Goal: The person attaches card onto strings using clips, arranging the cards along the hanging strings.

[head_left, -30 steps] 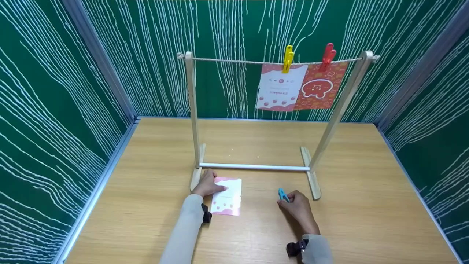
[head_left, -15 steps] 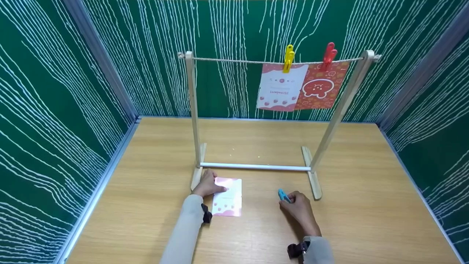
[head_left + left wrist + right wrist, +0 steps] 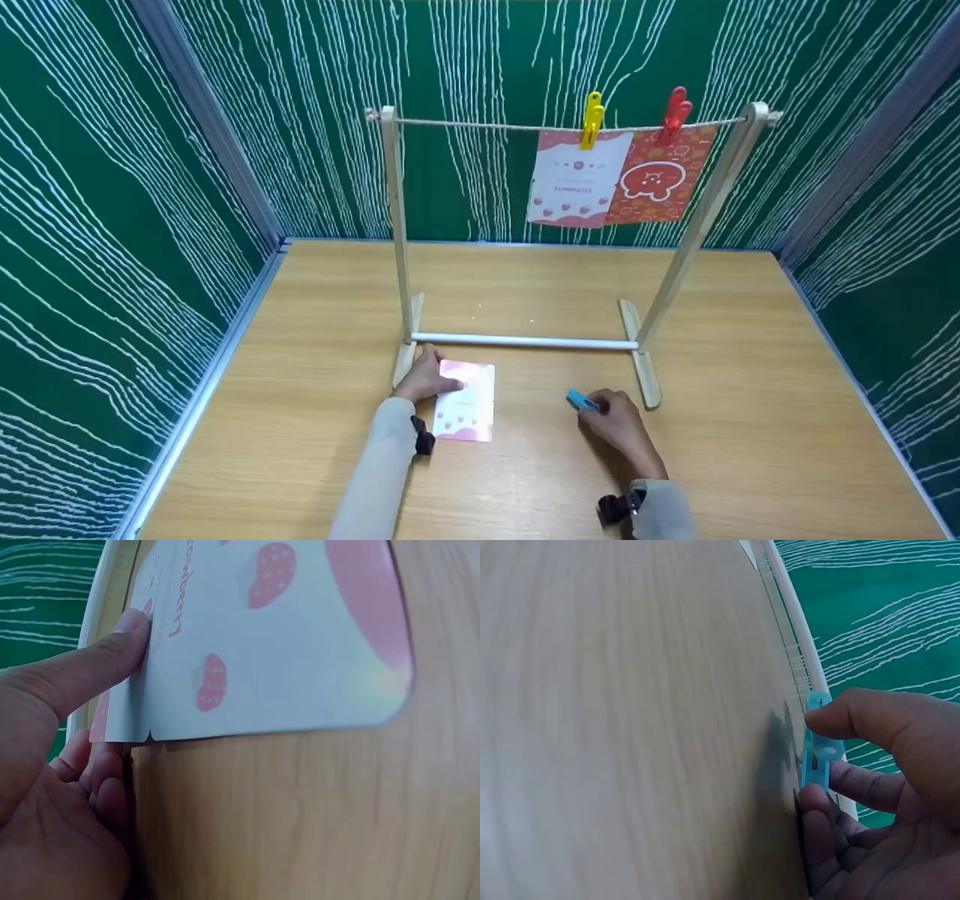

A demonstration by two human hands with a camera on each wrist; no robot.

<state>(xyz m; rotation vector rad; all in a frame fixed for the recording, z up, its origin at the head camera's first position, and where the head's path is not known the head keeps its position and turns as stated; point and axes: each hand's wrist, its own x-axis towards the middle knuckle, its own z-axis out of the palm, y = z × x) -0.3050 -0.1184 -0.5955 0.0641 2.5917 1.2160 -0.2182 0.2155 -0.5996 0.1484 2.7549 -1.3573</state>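
Note:
A pink and white strawberry card (image 3: 466, 401) (image 3: 285, 637) lies flat on the wooden table (image 3: 750, 450), in front of the rack's left foot. My left hand (image 3: 441, 384) is at the card's left edge: the thumb (image 3: 90, 671) lies on top and the curled fingers (image 3: 101, 784) sit against the edge. My right hand (image 3: 600, 409) pinches a small blue clothespin (image 3: 581, 400) (image 3: 815, 746) between thumb and fingers, low on the table near the rack's right foot.
A wooden drying rack (image 3: 395, 225) with a string stands mid-table. On the string a yellow peg (image 3: 592, 120) holds a white-pink card (image 3: 574, 184) and a red peg (image 3: 675, 111) holds an orange card (image 3: 656, 180). Green patterned walls enclose three sides.
My right hand has shifted slightly right and back, and the blue clothespin now lies flatter. My left hand and the card have not moved.

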